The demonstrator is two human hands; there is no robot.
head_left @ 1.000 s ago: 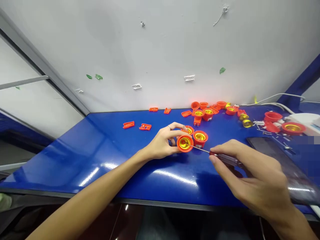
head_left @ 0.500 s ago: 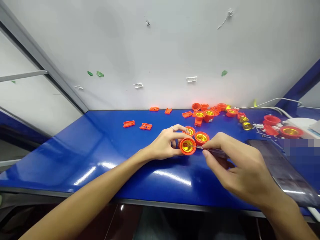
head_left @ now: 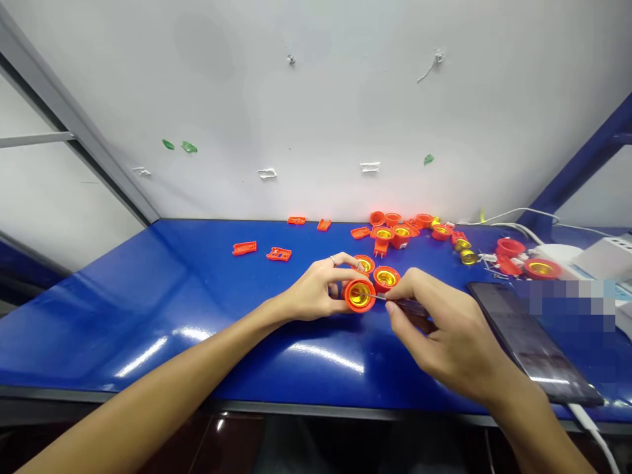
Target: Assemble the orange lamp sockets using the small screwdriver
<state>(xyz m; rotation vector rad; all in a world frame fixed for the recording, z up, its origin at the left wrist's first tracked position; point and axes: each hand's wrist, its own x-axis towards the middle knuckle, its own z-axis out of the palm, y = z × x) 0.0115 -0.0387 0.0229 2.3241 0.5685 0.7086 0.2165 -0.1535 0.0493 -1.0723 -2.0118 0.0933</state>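
My left hand [head_left: 320, 288] is closed around an orange bulb socket [head_left: 359, 295], whose brass-coloured threaded inside faces me. Between the fingers and thumb of my right hand [head_left: 444, 322] is a screwdriver [head_left: 412, 307]; its thin metal shaft points left into the socket's opening. The tip inside the socket is too small to make out. Right behind the held socket stand two more orange sockets, one at the right [head_left: 386, 279] and one farther back [head_left: 364, 264], close to my left fingers.
Orange cover pieces [head_left: 279, 254] lie on the blue table [head_left: 207, 283] to the left. Toward the wall sits a cluster of sockets [head_left: 401, 234] and brass threaded shells [head_left: 468, 257]. A dark phone [head_left: 530, 339] with a white cable [head_left: 592, 431] lies at the right, near my right forearm.
The view has shifted slightly to the right, so everything appears farther left. Both hands keep the same hold, and the screwdriver shaft remains in the socket's opening.
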